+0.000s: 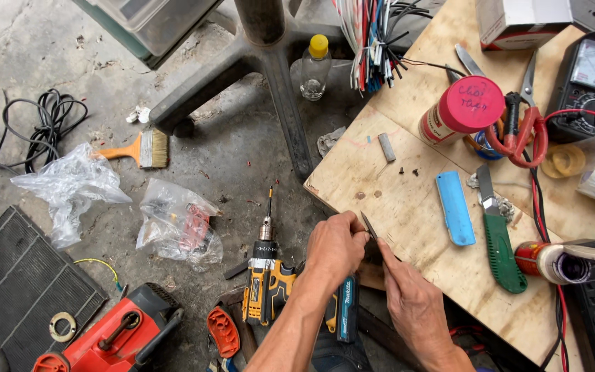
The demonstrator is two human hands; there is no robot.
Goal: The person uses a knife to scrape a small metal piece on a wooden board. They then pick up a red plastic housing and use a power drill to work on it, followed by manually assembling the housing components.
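Thin dark metal strip (370, 229) sits between both hands, at edge of wooden board (414, 207). Left hand (335, 248) curled tight, fingers pinching strip. Right hand (411, 296) closed, gripping strip's lower end. Yellow drill (266, 279) just left of left hand. Green knife (500, 241) right of right hand.

A yellow-and-black drill (267, 289) lies by a teal battery (346, 318), with a green-handled knife (500, 241), light-blue case (455, 207) and pink-lidded can (461, 110) on the pale plywood tabletop (414, 207).
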